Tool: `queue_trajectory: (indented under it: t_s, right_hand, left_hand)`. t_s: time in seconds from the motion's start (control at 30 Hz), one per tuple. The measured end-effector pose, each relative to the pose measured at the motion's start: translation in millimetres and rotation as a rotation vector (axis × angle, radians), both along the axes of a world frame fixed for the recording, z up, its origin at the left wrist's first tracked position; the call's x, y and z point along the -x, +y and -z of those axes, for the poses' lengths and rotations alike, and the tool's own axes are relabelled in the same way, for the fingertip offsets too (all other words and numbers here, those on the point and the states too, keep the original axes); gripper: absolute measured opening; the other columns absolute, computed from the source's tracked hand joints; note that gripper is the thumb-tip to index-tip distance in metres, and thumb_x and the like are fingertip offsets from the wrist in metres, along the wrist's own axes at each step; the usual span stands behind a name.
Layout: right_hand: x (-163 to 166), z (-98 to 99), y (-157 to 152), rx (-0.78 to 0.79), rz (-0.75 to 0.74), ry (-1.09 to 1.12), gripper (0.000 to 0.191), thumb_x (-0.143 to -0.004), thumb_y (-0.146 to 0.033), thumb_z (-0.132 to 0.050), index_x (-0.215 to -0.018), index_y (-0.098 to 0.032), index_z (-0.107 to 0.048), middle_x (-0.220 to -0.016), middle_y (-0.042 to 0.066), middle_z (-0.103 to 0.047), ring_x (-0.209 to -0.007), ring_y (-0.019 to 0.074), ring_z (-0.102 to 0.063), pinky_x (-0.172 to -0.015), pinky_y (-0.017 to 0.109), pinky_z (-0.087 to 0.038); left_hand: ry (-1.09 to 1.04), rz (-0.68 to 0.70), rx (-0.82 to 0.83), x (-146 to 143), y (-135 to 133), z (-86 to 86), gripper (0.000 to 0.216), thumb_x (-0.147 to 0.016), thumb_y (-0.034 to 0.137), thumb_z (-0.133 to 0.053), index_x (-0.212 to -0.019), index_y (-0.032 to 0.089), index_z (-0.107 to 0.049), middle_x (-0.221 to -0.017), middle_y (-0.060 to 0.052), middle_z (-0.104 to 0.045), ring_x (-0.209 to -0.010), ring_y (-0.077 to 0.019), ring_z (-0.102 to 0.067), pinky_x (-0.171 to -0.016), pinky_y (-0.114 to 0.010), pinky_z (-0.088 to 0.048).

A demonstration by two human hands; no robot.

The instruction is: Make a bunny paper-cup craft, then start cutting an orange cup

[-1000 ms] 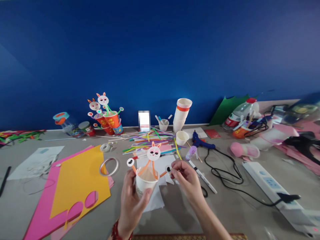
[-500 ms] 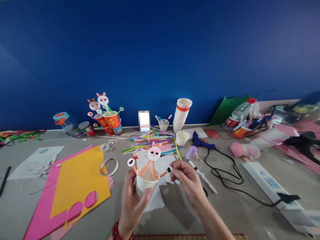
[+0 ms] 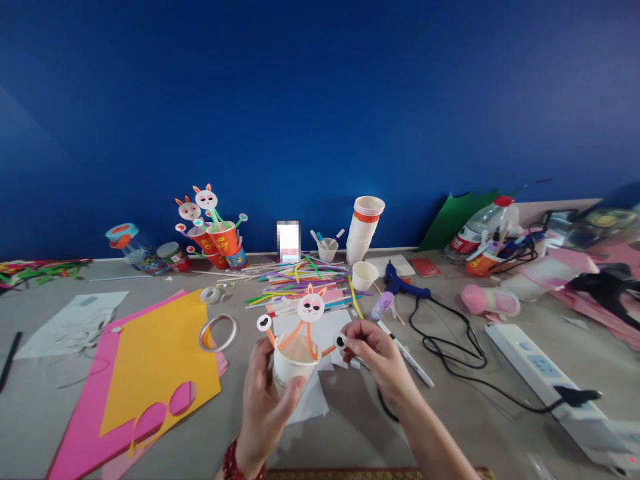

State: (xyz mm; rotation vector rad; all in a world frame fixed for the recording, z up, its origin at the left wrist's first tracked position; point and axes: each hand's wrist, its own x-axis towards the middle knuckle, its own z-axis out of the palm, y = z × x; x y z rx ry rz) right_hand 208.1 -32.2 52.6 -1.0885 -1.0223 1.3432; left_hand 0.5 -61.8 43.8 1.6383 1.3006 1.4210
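Note:
My left hand (image 3: 267, 393) is wrapped round a white paper cup (image 3: 294, 368), holding it upright above the table. From the cup rise orange pipe cleaners (image 3: 310, 341) bearing a round paper rabbit face (image 3: 311, 307) with ears. A white paper disc with a black heart (image 3: 265, 323) tops the arm on the left. The matching disc on the right (image 3: 341, 341) is pinched at its edge between the thumb and fingers of my right hand (image 3: 376, 357). White paper sheets (image 3: 310, 400) lie beneath the cup.
Pipe cleaners (image 3: 280, 293) lie heaped behind the cup. A blue glue gun (image 3: 403, 283) with a black cord and a power strip (image 3: 545, 373) are at right. Yellow card (image 3: 160, 360) and a tape roll (image 3: 217, 333) lie left. Finished rabbit cups (image 3: 223, 239) and stacked cups (image 3: 363, 230) stand behind.
The rabbit face and both heart discs have shifted very slightly to the right. Both hands keep their hold, almost in the same place.

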Motion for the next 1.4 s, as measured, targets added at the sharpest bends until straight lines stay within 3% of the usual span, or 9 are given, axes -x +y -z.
queue_trajectory:
  t_s: [0.33,0.5,0.73,1.4]
  right_hand:
    - [4.0,2.0,-9.5,0.002,-0.012,0.068,0.021,-0.079,-0.038,-0.071,-0.082,-0.019,-0.063,-0.075,0.0,-0.058,-0.065,0.0144,-0.056,-0.06,0.026,-0.052]
    - [11.9,6.3,-16.9,-0.034,-0.051,0.093,0.023,-0.08,-0.039,-0.073,-0.086,-0.02,-0.064,-0.076,0.0,-0.06,-0.067,0.0139,-0.056,-0.062,0.025,-0.051]
    - [21.4,3.0,-20.1,-0.051,0.0,0.084,0.025,-0.08,-0.041,-0.074,-0.08,-0.019,-0.062,-0.075,-0.001,-0.06,-0.064,0.0127,-0.054,-0.061,0.024,-0.049]
    - [21.7,4.5,-22.2,-0.122,0.013,0.054,0.021,-0.084,-0.038,-0.071,-0.079,-0.02,-0.06,-0.079,0.0,-0.057,-0.063,0.0117,-0.054,-0.058,0.023,-0.049]
  left_hand:
    - [-0.192,0.018,0.024,-1.6,-7.0,21.5,0.054,-0.082,0.032,-0.071,-0.131,0.022,-0.048,-0.126,-0.014,-0.056,-0.114,-0.0309,-0.062,-0.093,-0.041,-0.054]
    - [-0.187,-0.001,-0.006,-2.4,-10.3,30.2,0.063,-0.08,0.029,-0.074,-0.135,0.024,-0.044,-0.129,-0.014,-0.056,-0.118,-0.0317,-0.061,-0.095,-0.042,-0.055]
    - [-0.18,-0.014,0.027,-4.0,-12.2,26.3,0.061,-0.077,0.036,-0.076,-0.13,0.019,-0.048,-0.123,-0.017,-0.058,-0.113,-0.0341,-0.063,-0.093,-0.046,-0.055]
    - [-0.117,-0.013,-0.061,-1.1,-13.3,30.7,0.054,-0.076,0.026,-0.075,-0.124,0.02,-0.052,-0.123,-0.015,-0.059,-0.11,-0.0338,-0.064,-0.086,-0.045,-0.059]
